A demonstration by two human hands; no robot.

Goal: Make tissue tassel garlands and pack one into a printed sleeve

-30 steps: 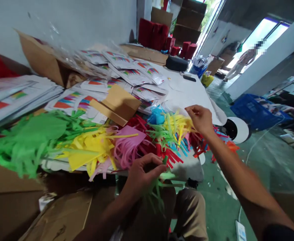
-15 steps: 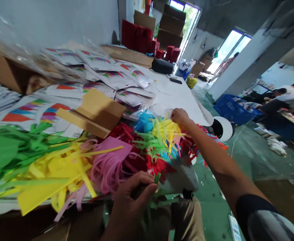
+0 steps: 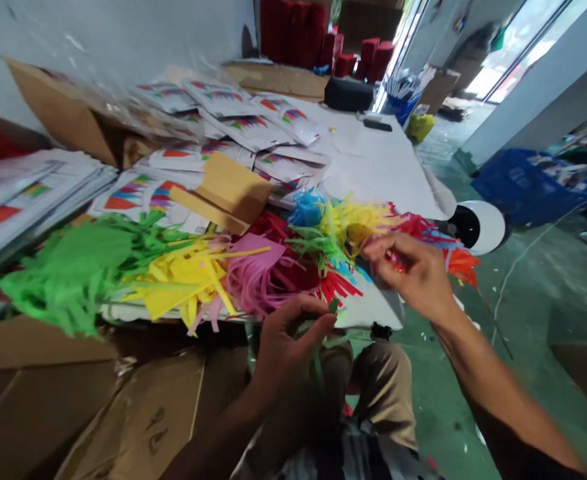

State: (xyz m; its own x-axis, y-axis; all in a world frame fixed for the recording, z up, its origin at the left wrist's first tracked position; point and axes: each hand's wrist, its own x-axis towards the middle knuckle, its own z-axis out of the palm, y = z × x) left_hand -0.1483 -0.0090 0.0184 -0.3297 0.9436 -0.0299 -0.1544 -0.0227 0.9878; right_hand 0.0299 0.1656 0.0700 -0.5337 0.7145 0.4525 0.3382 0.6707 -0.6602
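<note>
My left hand (image 3: 289,343) is closed in a pinch on a green strip (image 3: 333,305), whose end pokes up above the thumb and whose rest hangs below, partly blurred. My right hand (image 3: 416,270) is over the table's right part, fingers pressed together beside the yellow fringe strips (image 3: 358,217); what they hold, if anything, is smeared by motion. Between the hands lie red strips (image 3: 341,283) and light green strips (image 3: 318,243). A pink fringed sheet (image 3: 256,257) sits just beyond my left hand. Yellow (image 3: 183,273) and green fringed sheets (image 3: 78,260) spread farther left.
Bagged packs with colourful bunting pictures (image 3: 243,127) cover the back of the table (image 3: 383,170). A folded tan card (image 3: 233,190) lies among them. Cardboard boxes (image 3: 143,407) stand below left. A white round object (image 3: 486,227) and a blue crate (image 3: 533,183) are at right.
My right hand has drawn back from the far side of the yellow strips, toward me and to the right. My left hand keeps its pinch on the green strip. The view has tilted down and turned left.
</note>
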